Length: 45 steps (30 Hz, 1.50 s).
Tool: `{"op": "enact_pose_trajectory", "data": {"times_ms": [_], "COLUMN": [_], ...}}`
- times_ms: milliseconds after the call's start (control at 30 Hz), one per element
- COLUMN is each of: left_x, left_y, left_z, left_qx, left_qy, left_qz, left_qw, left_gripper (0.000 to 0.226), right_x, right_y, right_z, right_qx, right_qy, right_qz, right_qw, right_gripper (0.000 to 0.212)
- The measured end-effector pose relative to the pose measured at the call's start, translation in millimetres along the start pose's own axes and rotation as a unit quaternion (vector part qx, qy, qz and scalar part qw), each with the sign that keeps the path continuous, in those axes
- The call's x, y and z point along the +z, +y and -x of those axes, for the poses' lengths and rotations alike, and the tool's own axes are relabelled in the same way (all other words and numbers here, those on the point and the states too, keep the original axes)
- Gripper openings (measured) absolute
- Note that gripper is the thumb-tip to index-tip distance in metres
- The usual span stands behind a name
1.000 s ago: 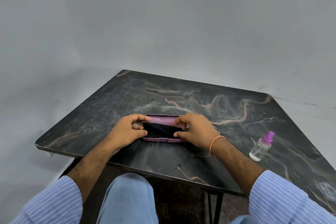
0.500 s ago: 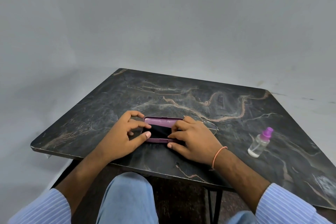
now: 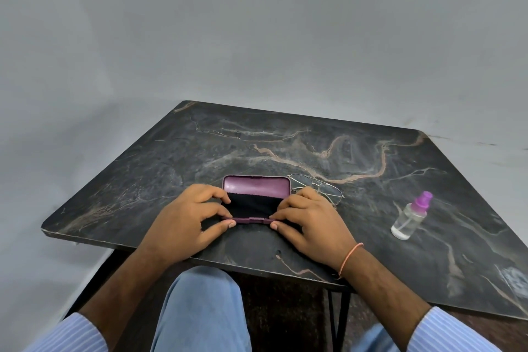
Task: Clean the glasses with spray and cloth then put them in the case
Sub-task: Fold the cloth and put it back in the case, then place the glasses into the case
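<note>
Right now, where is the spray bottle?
In the head view the spray bottle lies tilted on the table at the right, apart from the glasses and beyond the right hand.

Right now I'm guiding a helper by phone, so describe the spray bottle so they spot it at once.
Start at the dark marble-patterned table. Look along its right side, apart from the open case and glasses near the middle. The spray bottle is the only clear, upright thing there, with a purple top.

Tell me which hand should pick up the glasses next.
The right hand, probably. The glasses lie on the table just beyond its fingers, beside the open case. The left hand holds the case's far end and would have to cross over it.
</note>
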<state>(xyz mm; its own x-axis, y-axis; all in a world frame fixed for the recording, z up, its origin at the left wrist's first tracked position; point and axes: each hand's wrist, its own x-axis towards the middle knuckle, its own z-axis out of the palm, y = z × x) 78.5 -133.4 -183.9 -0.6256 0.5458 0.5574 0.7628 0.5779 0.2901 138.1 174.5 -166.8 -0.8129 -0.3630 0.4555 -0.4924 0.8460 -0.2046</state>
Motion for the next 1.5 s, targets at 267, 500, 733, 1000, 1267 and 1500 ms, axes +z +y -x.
{"op": "enact_pose_trajectory", "data": {"times_ms": [267,500,733,1000,1267,1500], "left_x": [-1,-3,-1,-7,-5,-6], "left_y": [3,6,0,0,-9,-9], "left_z": [-1,-3,-3,-16,-30,-30], "left_qx": [0.010,0.014,-0.028,-0.220,-0.229,-0.234], "left_qy": [-0.004,-0.015,-0.034,-0.099,-0.152,-0.133], "left_qz": [-0.020,-0.005,0.038,0.104,0.117,0.140], "left_qw": [1.000,1.000,0.998,0.965,0.954,0.953], "left_gripper": [0.032,0.034,0.033,0.125,0.145,0.109], "right_x": [3,3,2,-1,-15,-52], "right_y": [3,1,-1,-5,-1,33], "right_z": [2,4,6,6,2,-21], "right_qx": [0.018,0.041,0.042,0.038,0.103,0.322], "right_qy": [0.020,0.020,0.023,0.030,0.128,-0.109], "right_qz": [-0.007,0.018,0.028,0.033,-0.021,0.092], "right_qw": [1.000,0.999,0.998,0.998,0.986,0.936], "right_gripper": [0.026,0.031,0.032,0.029,0.028,0.068]}}
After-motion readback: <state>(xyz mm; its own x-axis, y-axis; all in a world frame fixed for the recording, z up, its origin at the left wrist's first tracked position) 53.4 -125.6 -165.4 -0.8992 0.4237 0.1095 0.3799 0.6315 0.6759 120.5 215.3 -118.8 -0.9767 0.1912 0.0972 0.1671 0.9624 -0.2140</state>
